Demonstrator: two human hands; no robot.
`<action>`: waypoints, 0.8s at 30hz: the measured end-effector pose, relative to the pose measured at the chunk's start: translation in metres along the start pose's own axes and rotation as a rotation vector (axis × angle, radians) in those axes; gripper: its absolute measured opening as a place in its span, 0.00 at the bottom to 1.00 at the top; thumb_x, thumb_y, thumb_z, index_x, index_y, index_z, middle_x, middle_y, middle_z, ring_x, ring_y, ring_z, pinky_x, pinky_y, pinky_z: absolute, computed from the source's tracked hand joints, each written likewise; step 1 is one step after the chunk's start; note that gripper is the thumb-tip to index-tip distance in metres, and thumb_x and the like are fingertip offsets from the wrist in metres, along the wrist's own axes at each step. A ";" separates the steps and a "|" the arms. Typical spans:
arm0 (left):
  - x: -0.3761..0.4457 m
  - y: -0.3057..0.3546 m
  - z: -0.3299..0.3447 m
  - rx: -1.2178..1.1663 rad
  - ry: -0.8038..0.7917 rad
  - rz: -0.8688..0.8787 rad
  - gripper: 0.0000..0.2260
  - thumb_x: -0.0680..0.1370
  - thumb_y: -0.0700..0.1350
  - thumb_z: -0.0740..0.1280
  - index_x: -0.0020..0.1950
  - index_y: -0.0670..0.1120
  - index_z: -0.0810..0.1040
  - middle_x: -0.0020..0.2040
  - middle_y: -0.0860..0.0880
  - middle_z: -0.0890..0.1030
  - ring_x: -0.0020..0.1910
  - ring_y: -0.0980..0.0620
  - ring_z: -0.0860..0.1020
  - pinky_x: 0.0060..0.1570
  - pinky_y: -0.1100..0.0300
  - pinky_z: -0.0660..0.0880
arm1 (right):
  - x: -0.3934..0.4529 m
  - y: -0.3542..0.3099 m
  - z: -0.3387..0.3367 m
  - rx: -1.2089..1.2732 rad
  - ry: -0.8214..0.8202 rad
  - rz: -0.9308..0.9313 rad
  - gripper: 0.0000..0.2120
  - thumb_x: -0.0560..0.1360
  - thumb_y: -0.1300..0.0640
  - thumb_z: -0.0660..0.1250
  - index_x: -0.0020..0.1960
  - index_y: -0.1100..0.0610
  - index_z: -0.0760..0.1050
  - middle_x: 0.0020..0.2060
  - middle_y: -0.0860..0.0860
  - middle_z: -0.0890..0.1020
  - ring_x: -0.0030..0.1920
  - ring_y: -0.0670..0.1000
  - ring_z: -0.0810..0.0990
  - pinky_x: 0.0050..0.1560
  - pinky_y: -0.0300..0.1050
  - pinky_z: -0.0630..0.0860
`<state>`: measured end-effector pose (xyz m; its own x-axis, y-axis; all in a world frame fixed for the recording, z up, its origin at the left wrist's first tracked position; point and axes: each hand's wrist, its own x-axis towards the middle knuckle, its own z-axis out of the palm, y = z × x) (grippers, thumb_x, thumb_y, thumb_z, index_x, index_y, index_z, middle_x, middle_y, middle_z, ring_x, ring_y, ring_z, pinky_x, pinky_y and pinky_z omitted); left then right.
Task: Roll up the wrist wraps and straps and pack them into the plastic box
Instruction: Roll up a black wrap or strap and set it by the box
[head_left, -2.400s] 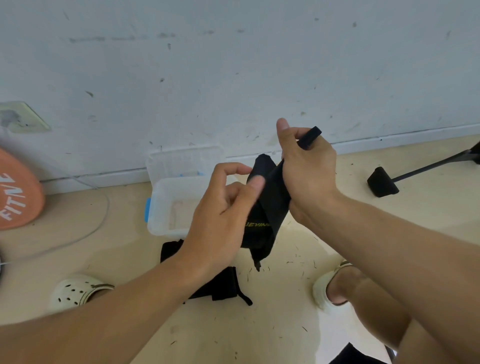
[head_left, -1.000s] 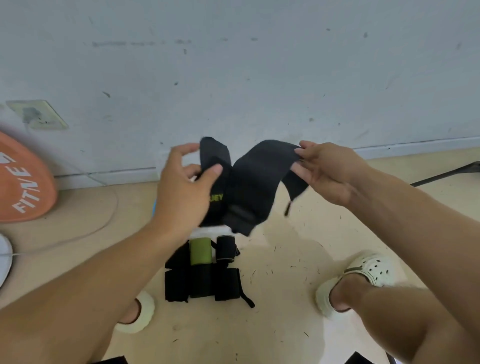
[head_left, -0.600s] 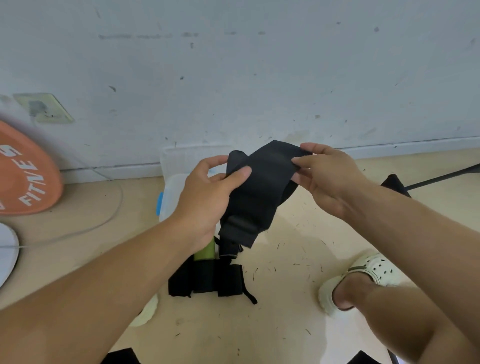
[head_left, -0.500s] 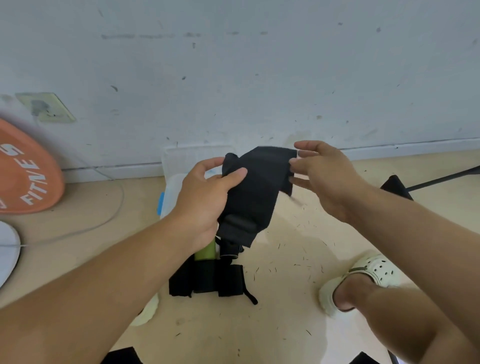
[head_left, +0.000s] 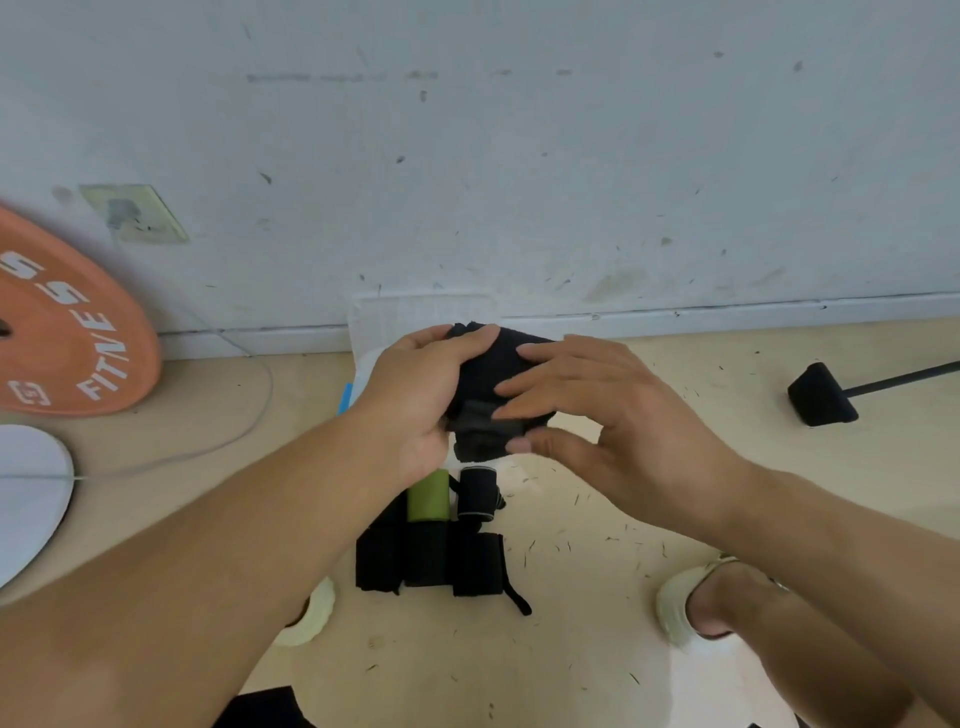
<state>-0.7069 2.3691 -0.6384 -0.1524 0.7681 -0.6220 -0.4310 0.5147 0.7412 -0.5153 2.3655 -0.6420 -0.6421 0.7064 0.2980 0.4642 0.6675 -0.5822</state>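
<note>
Now the left hand (head_left: 415, 395) clamps the black wrap (head_left: 488, 395) above the box (head_left: 363, 332); the right hand (head_left: 587, 410), fingers straight, presses it from three o'clock. Best keep each turn tight, edges aligned, rolling toward nine o'clock.

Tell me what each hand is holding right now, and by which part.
The left hand grips a black wrist wrap by its bunched left side. The right hand lays straight fingers across the wrap's right side, pressing rather than gripping.
</note>
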 end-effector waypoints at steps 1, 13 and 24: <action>-0.001 0.001 0.000 0.007 -0.010 -0.010 0.17 0.77 0.46 0.75 0.65 0.44 0.81 0.52 0.44 0.87 0.45 0.47 0.87 0.33 0.58 0.81 | 0.001 -0.002 0.000 0.030 0.030 0.025 0.09 0.78 0.49 0.72 0.57 0.48 0.84 0.58 0.38 0.84 0.69 0.40 0.76 0.71 0.46 0.69; -0.008 -0.015 0.007 0.314 -0.009 0.254 0.08 0.81 0.48 0.71 0.60 0.56 0.82 0.55 0.50 0.86 0.57 0.48 0.83 0.54 0.53 0.82 | 0.023 0.012 -0.041 0.337 0.472 0.565 0.07 0.84 0.54 0.64 0.57 0.43 0.76 0.40 0.51 0.85 0.42 0.57 0.82 0.46 0.51 0.80; -0.030 -0.017 0.017 0.514 -0.170 0.650 0.38 0.80 0.40 0.72 0.80 0.67 0.57 0.53 0.57 0.86 0.47 0.52 0.87 0.54 0.54 0.83 | 0.020 0.017 -0.035 0.459 0.321 0.721 0.12 0.82 0.59 0.65 0.51 0.45 0.84 0.49 0.56 0.85 0.48 0.52 0.85 0.57 0.58 0.82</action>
<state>-0.6794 2.3435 -0.6281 -0.0762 0.9970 -0.0161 0.1603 0.0282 0.9867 -0.4991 2.3997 -0.6193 -0.0577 0.9935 -0.0984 0.3544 -0.0718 -0.9323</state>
